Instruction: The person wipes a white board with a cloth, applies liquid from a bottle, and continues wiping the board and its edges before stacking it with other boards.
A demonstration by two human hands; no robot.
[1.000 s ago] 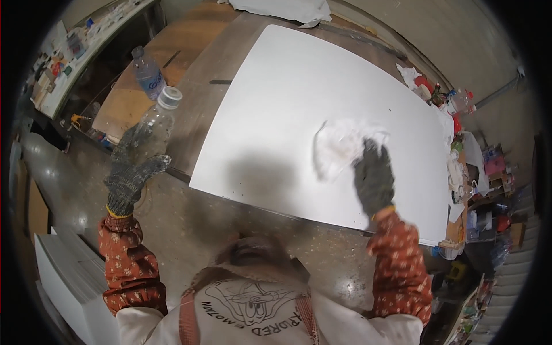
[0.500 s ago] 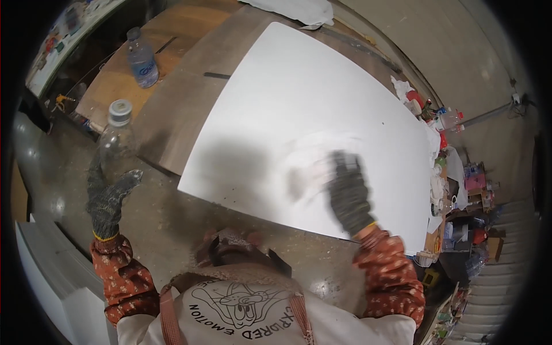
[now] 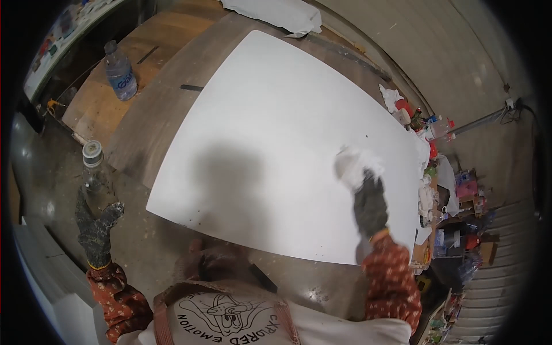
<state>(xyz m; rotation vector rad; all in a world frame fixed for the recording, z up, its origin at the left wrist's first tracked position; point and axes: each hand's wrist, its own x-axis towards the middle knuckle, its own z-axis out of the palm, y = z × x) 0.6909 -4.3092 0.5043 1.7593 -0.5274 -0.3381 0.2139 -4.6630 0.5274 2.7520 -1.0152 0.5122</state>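
A large white panel (image 3: 276, 115) lies slanted across the table. On its right part my right hand (image 3: 371, 207), in a dark grey knit glove, is closed on a white cloth (image 3: 368, 161) pressed against the surface; motion softens the cloth's outline. Off the panel's left corner, my left hand (image 3: 95, 230), gloved the same way, grips the lower part of a clear plastic bottle (image 3: 95, 172) with a white cap, held upright above the floor. Its thumb and fingers sit on either side of the bottle.
A clear bottle with a blue label (image 3: 121, 77) stands on the brown tabletop (image 3: 155, 109). White wrapping (image 3: 282, 14) lies at the far edge. Bottles, bags and boxes (image 3: 460, 230) crowd the right side, beside a wall. White stacked sheets (image 3: 52, 270) stand at the lower left.
My right hand has moved rightward across the panel with the cloth. My left hand and its bottle sit lower and slightly further left in view; the whole scene has also shifted left.
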